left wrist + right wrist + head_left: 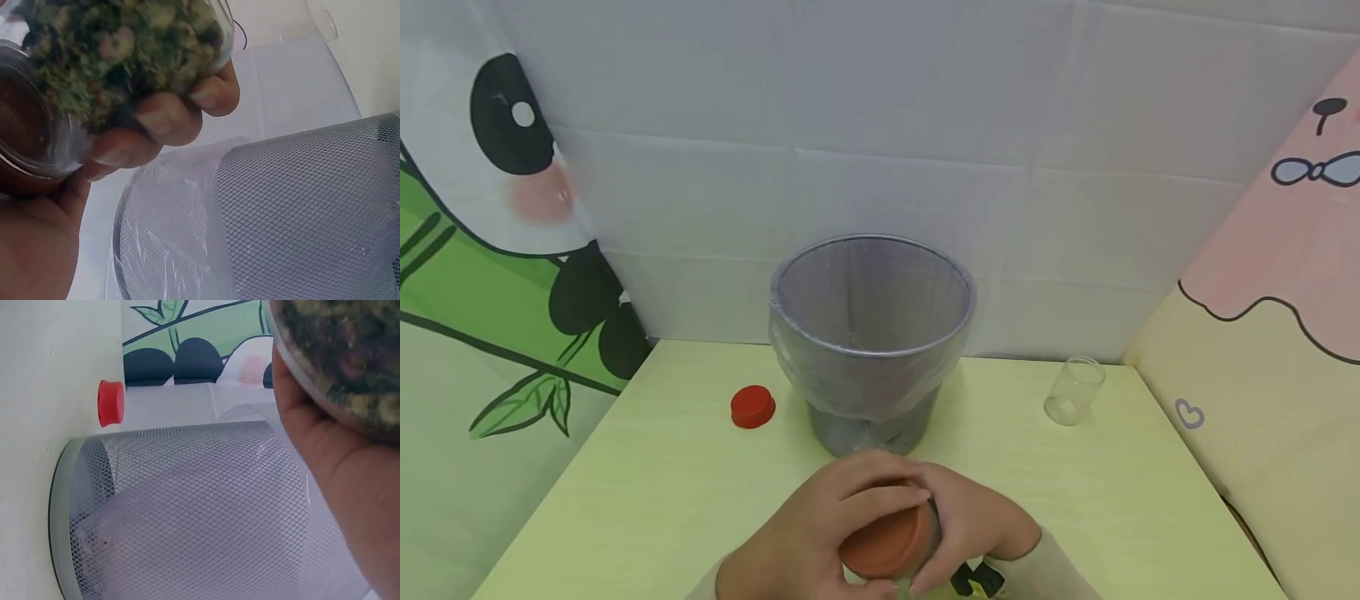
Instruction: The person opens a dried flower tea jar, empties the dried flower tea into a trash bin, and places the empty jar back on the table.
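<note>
Head view: left hand (820,525) and right hand (973,521) both grasp the jar (131,53), held toward the table's (625,500) near edge; we judge it light, rigid, slippery, possibly breakable; we'd encircle its sides.

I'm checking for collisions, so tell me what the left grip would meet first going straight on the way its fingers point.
The left grip would likely meet the right grip first; any gap between them is hard to judge.
</note>
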Action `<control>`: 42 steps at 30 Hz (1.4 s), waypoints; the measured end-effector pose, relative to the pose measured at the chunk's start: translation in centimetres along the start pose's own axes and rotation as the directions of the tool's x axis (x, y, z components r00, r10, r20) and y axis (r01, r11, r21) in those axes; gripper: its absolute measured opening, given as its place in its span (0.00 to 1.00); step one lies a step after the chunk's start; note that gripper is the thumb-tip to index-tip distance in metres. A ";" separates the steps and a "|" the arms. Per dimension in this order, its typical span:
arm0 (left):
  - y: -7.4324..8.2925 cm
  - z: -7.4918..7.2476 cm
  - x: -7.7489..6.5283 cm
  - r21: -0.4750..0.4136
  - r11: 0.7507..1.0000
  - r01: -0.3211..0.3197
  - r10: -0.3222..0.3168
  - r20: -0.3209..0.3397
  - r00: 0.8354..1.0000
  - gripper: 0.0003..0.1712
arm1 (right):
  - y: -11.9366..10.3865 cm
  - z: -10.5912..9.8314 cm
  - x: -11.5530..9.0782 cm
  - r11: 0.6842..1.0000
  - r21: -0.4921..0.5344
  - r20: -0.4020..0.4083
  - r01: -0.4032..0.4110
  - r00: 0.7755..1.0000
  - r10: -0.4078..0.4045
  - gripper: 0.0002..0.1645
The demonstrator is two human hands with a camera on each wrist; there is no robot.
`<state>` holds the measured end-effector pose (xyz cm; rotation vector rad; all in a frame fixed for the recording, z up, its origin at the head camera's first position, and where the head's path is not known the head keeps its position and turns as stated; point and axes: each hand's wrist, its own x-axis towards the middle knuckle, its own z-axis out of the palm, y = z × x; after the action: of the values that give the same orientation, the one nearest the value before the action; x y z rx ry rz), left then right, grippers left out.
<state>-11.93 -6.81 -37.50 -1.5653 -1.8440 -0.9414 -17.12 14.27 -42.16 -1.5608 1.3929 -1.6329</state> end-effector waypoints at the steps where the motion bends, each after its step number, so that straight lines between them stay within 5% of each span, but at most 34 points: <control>1: 0.0 0.1 0.0 0.015 1.000 0.013 -0.013 -0.014 1.000 0.32 | 0.0 0.0 0.0 1.000 -0.003 -0.019 -0.003 1.000 0.003 0.48; 5: 0.0 0.5 -0.1 0.097 0.990 0.101 -0.092 -0.094 0.991 0.33 | 0.1 0.1 0.0 0.992 -0.123 -0.131 0.002 0.991 -0.018 0.48; 9: -0.1 0.9 -0.4 0.164 0.964 0.207 -0.178 -0.175 0.968 0.34 | 0.3 0.4 0.4 0.952 -0.307 -0.256 -0.014 0.964 -0.069 0.49; 14: -0.4 1.1 -0.6 0.190 0.938 0.288 -0.250 -0.201 0.947 0.34 | 0.5 0.6 0.5 0.919 -0.388 -0.351 -0.070 0.933 -0.077 0.51; 17: -0.5 0.9 -0.7 0.195 0.941 0.277 -0.247 -0.161 0.955 0.37 | 0.6 0.3 0.3 0.909 -0.411 -0.343 -0.076 0.936 -0.076 0.51; 22: -0.6 0.1 -0.8 0.129 0.980 0.150 -0.145 -0.050 0.988 0.39 | 0.6 -0.2 0.0 0.933 -0.358 -0.217 -0.032 0.975 -0.049 0.54; 26: -0.2 -0.3 -0.6 0.021 0.996 0.085 -0.086 0.033 0.996 0.37 | 0.3 -0.2 0.1 0.978 -0.208 -0.081 0.011 0.996 -0.028 0.51; 29: 0.3 -0.3 -0.5 -0.031 0.995 0.097 -0.094 0.064 0.993 0.35 | -0.1 0.0 0.3 0.994 -0.111 -0.034 0.015 0.999 -0.019 0.48; 32: 0.4 -0.3 -0.4 -0.031 0.994 0.102 -0.100 0.053 0.994 0.32 | -0.5 0.2 0.5 0.997 -0.083 -0.044 0.006 0.999 -0.010 0.46; 42: 0.1 0.2 -0.3 0.063 0.984 0.168 -0.163 -0.081 0.983 0.32 | 0.4 0.2 0.4 0.976 -0.216 -0.176 -0.020 0.984 -0.019 0.49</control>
<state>-11.81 -6.83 -37.78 -1.3324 -1.9548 -0.9844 -17.13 13.77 -42.36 -1.5624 1.7159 -1.7021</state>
